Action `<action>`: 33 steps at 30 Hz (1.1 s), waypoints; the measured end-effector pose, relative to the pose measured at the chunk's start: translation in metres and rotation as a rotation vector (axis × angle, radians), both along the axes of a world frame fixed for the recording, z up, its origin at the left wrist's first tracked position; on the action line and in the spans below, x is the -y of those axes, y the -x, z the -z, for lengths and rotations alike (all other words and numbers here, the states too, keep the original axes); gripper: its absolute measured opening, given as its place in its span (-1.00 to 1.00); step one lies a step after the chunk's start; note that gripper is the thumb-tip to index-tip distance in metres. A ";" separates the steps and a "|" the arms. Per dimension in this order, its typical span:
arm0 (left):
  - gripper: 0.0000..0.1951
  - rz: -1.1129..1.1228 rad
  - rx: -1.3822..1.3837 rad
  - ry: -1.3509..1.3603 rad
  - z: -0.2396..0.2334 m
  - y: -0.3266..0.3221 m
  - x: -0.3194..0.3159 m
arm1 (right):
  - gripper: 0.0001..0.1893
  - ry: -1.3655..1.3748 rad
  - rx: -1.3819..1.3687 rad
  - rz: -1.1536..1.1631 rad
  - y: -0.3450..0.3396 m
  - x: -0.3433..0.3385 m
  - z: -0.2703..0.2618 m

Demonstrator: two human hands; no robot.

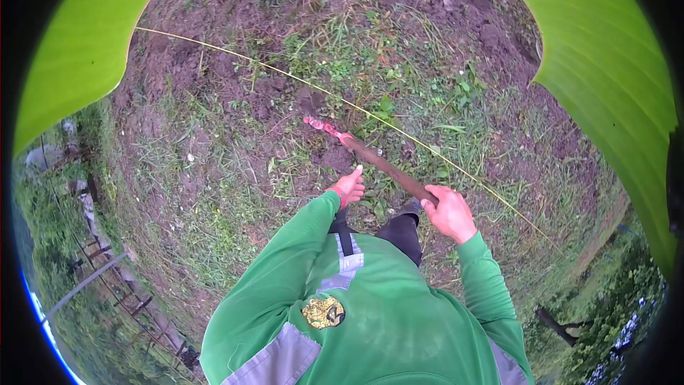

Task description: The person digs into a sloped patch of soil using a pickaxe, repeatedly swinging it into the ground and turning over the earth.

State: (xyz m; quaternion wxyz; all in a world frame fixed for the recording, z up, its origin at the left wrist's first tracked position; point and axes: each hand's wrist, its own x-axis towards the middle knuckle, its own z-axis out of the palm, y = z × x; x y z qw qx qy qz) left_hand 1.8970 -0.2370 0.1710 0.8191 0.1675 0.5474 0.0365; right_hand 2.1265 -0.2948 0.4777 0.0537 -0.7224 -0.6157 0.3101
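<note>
My right hand [450, 213] grips the lower end of a brown, rod-like tool or stick [393, 171], which slants up and left over the ground. Its far end bears a bright pink tape or ribbon [323, 125]. My left hand [350, 187] is held near the middle of my body, beside the stick but apart from it, thumb pointing up and fingers curled. I see nothing in it. A thin yellow string [342, 99] runs diagonally beyond the stick, from upper left to lower right.
Grass and weeds [214, 219] grow over dark, loosened soil [491, 27]. Large green leaves [598, 64] cover both upper corners of the view. A fence-like structure [125, 291] stands at far left, and a dark branch or trunk [556, 326] at lower right.
</note>
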 end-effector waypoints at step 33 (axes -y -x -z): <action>-0.86 -1.319 -0.272 -0.610 -0.190 -0.134 -0.009 | -0.74 -0.106 -0.351 -0.454 -0.211 0.010 0.194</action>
